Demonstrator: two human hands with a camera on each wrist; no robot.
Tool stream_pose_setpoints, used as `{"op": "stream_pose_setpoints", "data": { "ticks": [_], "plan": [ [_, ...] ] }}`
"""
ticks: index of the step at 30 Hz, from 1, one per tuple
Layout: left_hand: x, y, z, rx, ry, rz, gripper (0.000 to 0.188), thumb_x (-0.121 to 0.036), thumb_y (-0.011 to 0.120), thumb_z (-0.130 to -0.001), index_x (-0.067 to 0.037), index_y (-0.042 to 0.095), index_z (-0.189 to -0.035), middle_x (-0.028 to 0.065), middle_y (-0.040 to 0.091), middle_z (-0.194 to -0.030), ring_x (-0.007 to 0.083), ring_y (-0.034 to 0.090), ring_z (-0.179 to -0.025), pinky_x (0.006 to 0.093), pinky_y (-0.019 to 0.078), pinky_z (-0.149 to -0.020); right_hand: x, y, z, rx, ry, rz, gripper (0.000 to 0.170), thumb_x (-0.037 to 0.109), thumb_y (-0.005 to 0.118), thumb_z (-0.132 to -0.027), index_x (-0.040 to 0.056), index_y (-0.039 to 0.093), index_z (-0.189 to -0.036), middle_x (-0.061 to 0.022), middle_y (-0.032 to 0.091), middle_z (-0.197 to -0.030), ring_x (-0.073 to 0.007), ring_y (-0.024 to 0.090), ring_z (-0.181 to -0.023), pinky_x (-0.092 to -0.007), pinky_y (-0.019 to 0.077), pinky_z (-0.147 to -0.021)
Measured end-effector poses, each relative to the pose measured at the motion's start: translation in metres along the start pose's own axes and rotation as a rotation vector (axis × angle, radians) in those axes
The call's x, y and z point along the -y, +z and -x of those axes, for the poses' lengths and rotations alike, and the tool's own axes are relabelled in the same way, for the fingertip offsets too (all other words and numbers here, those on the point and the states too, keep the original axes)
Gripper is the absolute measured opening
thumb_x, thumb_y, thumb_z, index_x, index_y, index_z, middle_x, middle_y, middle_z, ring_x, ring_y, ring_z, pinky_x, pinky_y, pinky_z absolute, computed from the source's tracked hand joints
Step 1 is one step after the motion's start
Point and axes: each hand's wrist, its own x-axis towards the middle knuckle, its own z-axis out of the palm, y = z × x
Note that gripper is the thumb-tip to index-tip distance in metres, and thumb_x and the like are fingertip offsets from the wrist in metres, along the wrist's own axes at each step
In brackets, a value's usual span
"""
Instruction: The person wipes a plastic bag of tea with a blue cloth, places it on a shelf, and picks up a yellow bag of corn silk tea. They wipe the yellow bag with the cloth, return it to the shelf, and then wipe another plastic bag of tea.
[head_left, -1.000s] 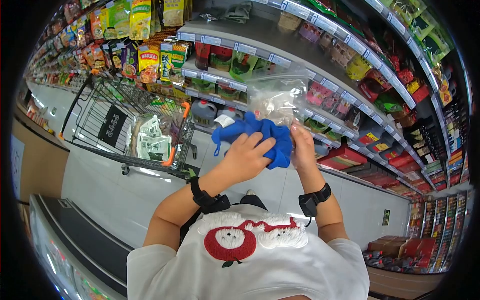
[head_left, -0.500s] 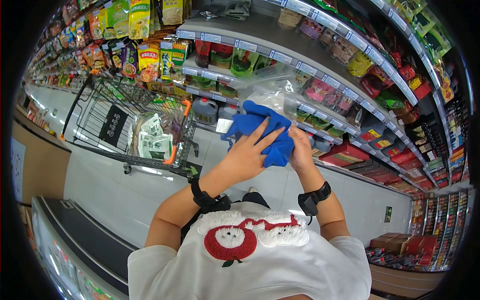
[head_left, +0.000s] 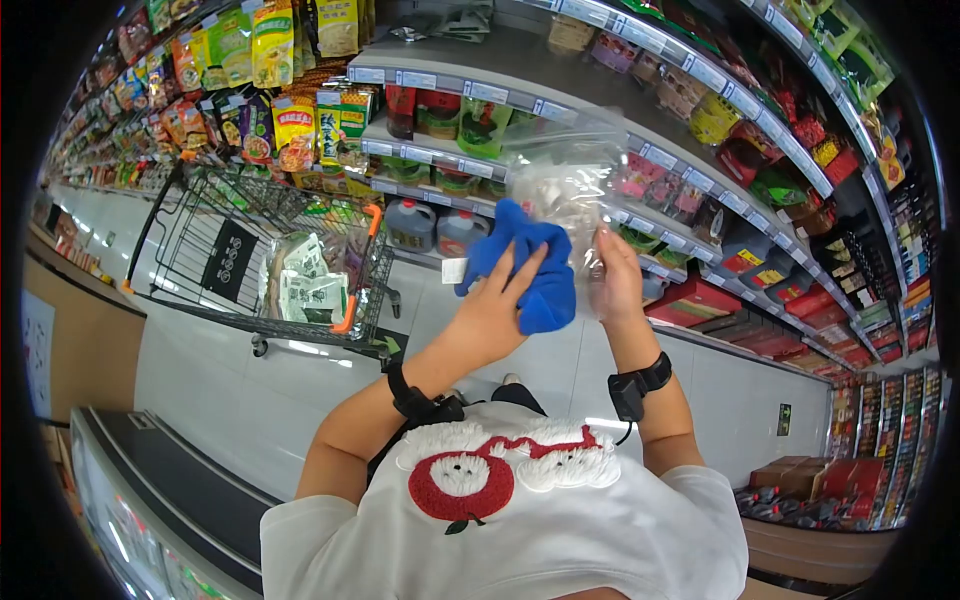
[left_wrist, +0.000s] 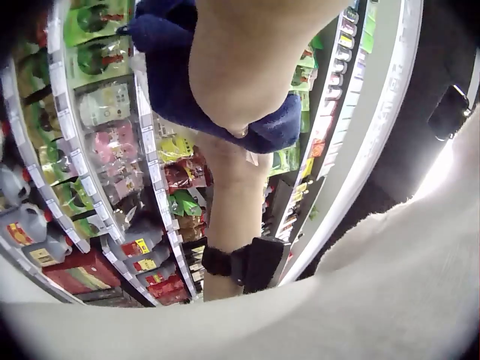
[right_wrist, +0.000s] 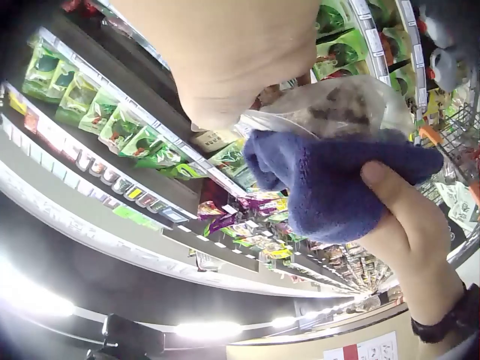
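Blue cloth and clear bag held before shelves
Left hand grips the cloth, thumb opposite spread fingers; right hand pinches the bag beside it. Print on the white tag and green-lettered cart packets is too small to read.

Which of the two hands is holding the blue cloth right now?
The left hand: its fingers spread over the blue cloth, thumb on the opposite side. The right hand instead grips the clear plastic bag.
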Motion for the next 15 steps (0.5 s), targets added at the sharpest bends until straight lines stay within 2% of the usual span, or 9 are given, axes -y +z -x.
{"op": "stream_pose_setpoints", "data": {
  "ticks": [1,3,5,6,8,9,12,13,15],
  "plan": [
    [0.000,-0.002,0.000,-0.021,0.015,0.010,0.076,-0.008,0.060,-0.072,-0.015,0.028,-0.140,0.0221,0.022,-0.142,0.0461,0.042,-0.114,0.0458,0.0437,-0.088,-0.001,-0.004,-0.001,-0.032,-0.006,-0.053,0.020,0.021,0.049,-0.093,0.0055,0.060,-0.097,0.0101,0.046,-0.070,0.0002,0.037,-0.059,-0.0165,0.0281,-0.052],
    [0.001,-0.005,-0.001,-0.059,0.051,0.033,0.076,-0.007,0.059,-0.072,-0.016,0.028,-0.140,0.0233,0.022,-0.141,0.0488,0.045,-0.110,0.0467,0.0435,-0.089,0.001,-0.007,-0.002,-0.012,-0.026,-0.071,0.018,0.021,0.049,-0.093,0.0061,0.060,-0.095,0.0098,0.046,-0.070,-0.0004,0.038,-0.059,-0.0173,0.0293,-0.052],
    [-0.007,-0.008,-0.001,0.016,0.027,0.083,0.074,-0.013,0.064,-0.072,-0.011,0.030,-0.138,0.0220,0.023,-0.142,0.0461,0.040,-0.117,0.0446,0.0409,-0.094,0.003,-0.002,0.000,-0.051,-0.047,-0.100,0.020,0.021,0.047,-0.094,0.0054,0.059,-0.095,0.0068,0.052,-0.074,-0.0025,0.044,-0.061,-0.0190,0.0348,-0.054],
    [-0.010,-0.008,-0.001,0.053,0.015,0.107,0.074,-0.016,0.067,-0.073,-0.008,0.031,-0.137,0.0214,0.023,-0.142,0.0448,0.037,-0.120,0.0435,0.0397,-0.096,0.009,0.008,0.003,-0.055,-0.028,-0.079,0.021,0.022,0.047,-0.094,0.0043,0.058,-0.096,0.0036,0.054,-0.078,-0.0056,0.049,-0.067,-0.0214,0.0390,-0.061],
    [-0.013,-0.002,0.001,0.101,0.210,0.037,0.073,-0.013,0.066,-0.068,-0.009,0.036,-0.135,0.0227,0.023,-0.142,0.0404,0.041,-0.120,0.0416,0.0436,-0.090,0.024,0.029,0.011,-0.063,0.012,-0.039,0.023,0.023,0.046,-0.093,0.0021,0.056,-0.097,-0.0028,0.060,-0.087,-0.0118,0.058,-0.079,-0.0261,0.0475,-0.074],
    [-0.014,0.001,0.002,0.082,0.322,-0.037,0.072,-0.012,0.066,-0.067,-0.008,0.039,-0.134,0.0215,0.025,-0.141,0.0387,0.040,-0.121,0.0411,0.0446,-0.088,0.019,0.022,0.007,0.076,-0.002,-0.040,0.024,0.024,0.045,-0.094,0.0032,0.056,-0.099,-0.0038,0.061,-0.089,-0.0125,0.059,-0.079,-0.0256,0.0483,-0.072],
    [-0.006,0.010,0.003,0.080,0.418,-0.161,0.067,-0.011,0.065,-0.061,-0.006,0.048,-0.126,0.0171,0.032,-0.139,0.0335,0.033,-0.128,0.0413,0.0451,-0.085,0.010,0.021,0.010,-0.028,0.078,-0.120,0.026,0.025,0.044,-0.094,0.0035,0.056,-0.102,-0.0053,0.061,-0.092,-0.0138,0.060,-0.080,-0.0249,0.0492,-0.072],
    [-0.005,0.010,0.003,0.044,0.425,-0.188,0.066,-0.011,0.065,-0.061,-0.005,0.049,-0.125,0.0167,0.033,-0.138,0.0339,0.030,-0.129,0.0418,0.0445,-0.086,0.015,0.027,0.013,-0.039,0.086,-0.117,0.029,0.025,0.043,-0.094,0.0018,0.054,-0.107,-0.0081,0.061,-0.099,-0.0164,0.060,-0.088,-0.0277,0.0487,-0.078],
    [-0.005,0.007,0.005,0.059,0.310,-0.154,0.057,-0.013,0.065,-0.066,-0.008,0.053,-0.121,0.0167,0.033,-0.139,0.0350,0.029,-0.130,0.0413,0.0437,-0.089,0.013,0.029,0.013,-0.049,0.007,-0.150,0.030,0.024,0.042,-0.094,0.0006,0.053,-0.110,-0.0093,0.060,-0.105,-0.0176,0.059,-0.093,-0.0301,0.0464,-0.083]
  ]
}}
